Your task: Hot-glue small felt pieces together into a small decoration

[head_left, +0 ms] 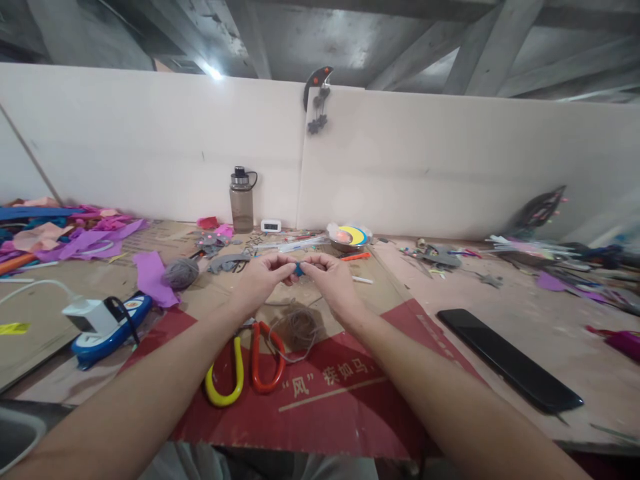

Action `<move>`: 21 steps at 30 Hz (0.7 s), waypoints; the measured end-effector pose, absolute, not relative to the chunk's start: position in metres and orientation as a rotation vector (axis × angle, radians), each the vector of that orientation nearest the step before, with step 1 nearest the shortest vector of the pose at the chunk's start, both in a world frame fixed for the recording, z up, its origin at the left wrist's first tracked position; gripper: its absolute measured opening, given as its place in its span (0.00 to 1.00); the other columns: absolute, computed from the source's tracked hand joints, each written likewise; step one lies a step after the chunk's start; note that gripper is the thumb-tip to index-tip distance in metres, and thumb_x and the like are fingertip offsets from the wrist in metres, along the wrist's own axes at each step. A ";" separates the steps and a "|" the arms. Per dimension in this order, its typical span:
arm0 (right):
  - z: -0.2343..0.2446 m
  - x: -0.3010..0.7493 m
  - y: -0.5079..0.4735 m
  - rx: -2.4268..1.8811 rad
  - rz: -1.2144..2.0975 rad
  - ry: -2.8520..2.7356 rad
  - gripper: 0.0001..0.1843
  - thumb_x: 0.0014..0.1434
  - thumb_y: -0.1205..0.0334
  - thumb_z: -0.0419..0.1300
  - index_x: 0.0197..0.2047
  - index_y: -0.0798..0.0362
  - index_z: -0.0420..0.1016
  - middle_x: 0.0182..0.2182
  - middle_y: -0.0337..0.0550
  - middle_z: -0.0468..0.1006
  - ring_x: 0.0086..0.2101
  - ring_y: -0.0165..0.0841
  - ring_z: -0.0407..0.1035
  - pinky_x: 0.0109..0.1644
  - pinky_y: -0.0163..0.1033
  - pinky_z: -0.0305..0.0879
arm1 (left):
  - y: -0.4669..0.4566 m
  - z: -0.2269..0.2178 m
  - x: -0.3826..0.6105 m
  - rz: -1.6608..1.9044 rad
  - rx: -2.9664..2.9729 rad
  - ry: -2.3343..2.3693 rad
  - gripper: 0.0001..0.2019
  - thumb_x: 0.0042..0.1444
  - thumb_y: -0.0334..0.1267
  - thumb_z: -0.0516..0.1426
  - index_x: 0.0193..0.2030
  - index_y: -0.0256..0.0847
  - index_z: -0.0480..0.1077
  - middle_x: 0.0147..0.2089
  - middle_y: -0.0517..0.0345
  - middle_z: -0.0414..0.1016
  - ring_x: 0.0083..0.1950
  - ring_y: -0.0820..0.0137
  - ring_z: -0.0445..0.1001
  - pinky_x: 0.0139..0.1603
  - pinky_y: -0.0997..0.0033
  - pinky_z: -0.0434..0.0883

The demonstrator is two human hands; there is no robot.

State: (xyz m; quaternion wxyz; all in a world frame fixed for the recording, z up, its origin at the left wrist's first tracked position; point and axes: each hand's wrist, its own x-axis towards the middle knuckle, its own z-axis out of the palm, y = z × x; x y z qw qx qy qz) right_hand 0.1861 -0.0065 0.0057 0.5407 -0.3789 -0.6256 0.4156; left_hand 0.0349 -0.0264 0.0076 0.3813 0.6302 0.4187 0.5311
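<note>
A small blue piece [299, 269], too small to make out in detail, is pinched between my two hands above the cardboard. My left hand [265, 280] holds it from the left with thumb and fingers pressed together. From the other side, my right hand [331, 277] grips it the same way. Just below the hands lies a loose tangle of grey yarn [303, 325]. Scissors with one yellow and one red handle [269, 365] rest under my left forearm, their blades mostly hidden. A ball of grey yarn [181, 273] sits to the left beside purple felt [153, 279].
A red-and-tan cardboard sheet [340, 413] covers the front of the table. A blue power strip [113, 333] with a white plug stands left; a black phone [507, 360] lies right. Behind are a bottle [243, 207], a small clock [271, 227] and felt scraps [75, 233].
</note>
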 end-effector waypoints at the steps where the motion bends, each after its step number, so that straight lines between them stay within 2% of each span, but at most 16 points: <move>1: 0.005 0.186 -0.006 -0.892 1.013 -1.465 0.10 0.45 0.56 0.61 0.27 0.55 0.72 0.23 0.37 0.70 0.25 0.27 0.59 0.30 0.34 0.54 | -0.025 0.007 0.036 1.354 1.560 1.042 0.10 0.48 0.41 0.59 0.34 0.36 0.72 0.27 0.56 0.74 0.28 0.73 0.69 0.32 0.71 0.66; 7: 0.007 0.186 -0.010 -0.875 1.243 -1.269 0.10 0.43 0.57 0.62 0.24 0.54 0.68 0.18 0.32 0.64 0.20 0.23 0.51 0.25 0.32 0.48 | -0.022 0.002 0.039 1.312 1.388 0.956 0.16 0.44 0.41 0.62 0.39 0.35 0.71 0.27 0.57 0.73 0.27 0.73 0.70 0.29 0.73 0.65; 13: 0.007 0.184 -0.013 -0.877 1.362 -1.226 0.12 0.42 0.56 0.63 0.23 0.55 0.67 0.16 0.30 0.61 0.17 0.20 0.44 0.21 0.33 0.38 | -0.025 0.004 0.037 1.229 1.488 1.078 0.11 0.47 0.42 0.60 0.31 0.34 0.71 0.22 0.59 0.71 0.23 0.77 0.65 0.26 0.75 0.63; 21: 0.005 0.184 -0.012 -0.883 1.408 -1.161 0.12 0.42 0.56 0.62 0.25 0.55 0.68 0.15 0.28 0.58 0.16 0.19 0.40 0.20 0.33 0.34 | -0.022 0.003 0.035 1.070 1.617 1.126 0.13 0.47 0.46 0.59 0.29 0.36 0.71 0.22 0.60 0.70 0.23 0.76 0.65 0.27 0.75 0.62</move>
